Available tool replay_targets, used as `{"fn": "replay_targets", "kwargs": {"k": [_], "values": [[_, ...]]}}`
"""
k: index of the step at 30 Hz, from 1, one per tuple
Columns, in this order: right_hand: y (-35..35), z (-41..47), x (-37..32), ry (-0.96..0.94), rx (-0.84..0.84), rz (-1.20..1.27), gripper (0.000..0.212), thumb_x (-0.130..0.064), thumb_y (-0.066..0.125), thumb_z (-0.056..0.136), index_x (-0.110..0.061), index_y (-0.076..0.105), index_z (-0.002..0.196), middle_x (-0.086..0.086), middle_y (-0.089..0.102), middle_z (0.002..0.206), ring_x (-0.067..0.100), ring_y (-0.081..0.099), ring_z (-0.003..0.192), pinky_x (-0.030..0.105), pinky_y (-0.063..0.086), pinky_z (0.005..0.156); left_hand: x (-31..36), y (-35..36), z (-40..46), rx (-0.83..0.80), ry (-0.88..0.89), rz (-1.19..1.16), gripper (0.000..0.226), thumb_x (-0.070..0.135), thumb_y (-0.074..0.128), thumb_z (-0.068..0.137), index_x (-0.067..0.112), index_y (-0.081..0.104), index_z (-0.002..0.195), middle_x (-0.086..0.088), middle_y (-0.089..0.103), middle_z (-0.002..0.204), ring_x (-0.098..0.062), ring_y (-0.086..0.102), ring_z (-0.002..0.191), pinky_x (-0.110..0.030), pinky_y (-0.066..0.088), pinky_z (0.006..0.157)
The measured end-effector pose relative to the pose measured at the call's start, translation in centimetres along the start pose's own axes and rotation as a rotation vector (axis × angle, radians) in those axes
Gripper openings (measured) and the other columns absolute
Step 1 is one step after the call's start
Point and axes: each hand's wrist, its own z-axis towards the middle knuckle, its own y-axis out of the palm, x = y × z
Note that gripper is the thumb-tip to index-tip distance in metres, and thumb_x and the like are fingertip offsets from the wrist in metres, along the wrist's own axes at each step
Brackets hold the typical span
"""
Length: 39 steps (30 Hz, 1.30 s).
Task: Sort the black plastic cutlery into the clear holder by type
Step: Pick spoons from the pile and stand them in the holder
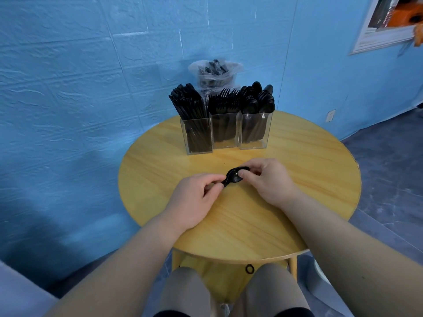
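No readable text anywhere. The poster on the wall at upper right carries lines of print, but they're too blurred and too small to make out. No labels, brands or numbers legible on the holder, the cutlery or the table.
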Motion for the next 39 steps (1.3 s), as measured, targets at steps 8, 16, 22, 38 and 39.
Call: {"fn": "replay_targets", "kwargs": {"k": [8, 16, 22, 38, 39], "values": [[-0.2, -0.3, -0.2, 0.022, 0.048, 0.047, 0.004, -0.022, 0.066, 0.087, -0.021, 0.070, 0.087, -0.005, 0.069, 0.079, 0.012, 0.060, 0.075, 0.022, 0.046, 0.066, 0.1, 0.3, 0.1, 0.089, 0.046, 0.263, 0.029, 0.029, 0.052, 0.097, 0.032, 0.062, 0.124, 0.012, 0.067, 0.112, -0.007, 0.060, 0.099, -0.020, 0.045, 0.084], [-1.9, 0.0, -3.4, 0.020, 0.165, 0.414, 0.024, -0.006, 0.061, 0.090, -0.028, 0.068, 0.082, -0.006, 0.070, 0.076, 0.008, 0.067, 0.072, 0.019, 0.055, 0.073, 1.6, -0.6, 1.5, 0.142, 0.032, 0.013, 0.025, 0.020, 0.056, 0.094, 0.031, 0.067, 0.114, 0.022, 0.064, 0.085, 0.004, 0.061, 0.082, -0.018, 0.049, 0.076], [-6.5, 2.9, -6.0, -0.110, 0.408, 0.318, 0.019, -0.009, 0.059, 0.090, -0.025, 0.068, 0.089, -0.006, 0.071, 0.079, 0.011, 0.069, 0.077, 0.029, 0.056, 0.079, 6.3, -3.1, 6.5, 0.196, 0.189, 0.042, 0.026, 0.022, 0.058, 0.094, 0.027, 0.066, 0.118, 0.016, 0.069, 0.095, 0.006, 0.059, 0.081, -0.012, 0.045, 0.075], [-13.5, 13.0, -5.4, -0.598, 0.688, -0.477, 0.021, -0.011, 0.053, 0.087, -0.006, 0.073, 0.089, 0.015, 0.069, 0.074, 0.036, 0.064, 0.067, 0.043, 0.054, 0.061, 7.7, -2.6, 15.6, 0.108, 0.305, 0.793, 0.053, 0.044, 0.038, 0.098, 0.029, 0.026, 0.148, 0.013, 0.030, 0.152, -0.020, 0.017, 0.139, -0.045, 0.022, 0.106], [-13.1, 13.4, -5.1, -0.594, 0.653, -0.505, 0.021, -0.011, 0.052, 0.087, -0.007, 0.073, 0.088, 0.015, 0.068, 0.072, 0.036, 0.064, 0.066, 0.043, 0.053, 0.059, 7.5, -2.5, 15.8, 0.106, 0.310, 0.797, 0.053, 0.043, 0.038, 0.098, 0.029, 0.026, 0.148, 0.013, 0.030, 0.152, -0.020, 0.017, 0.140, -0.045, 0.022, 0.106]]}}
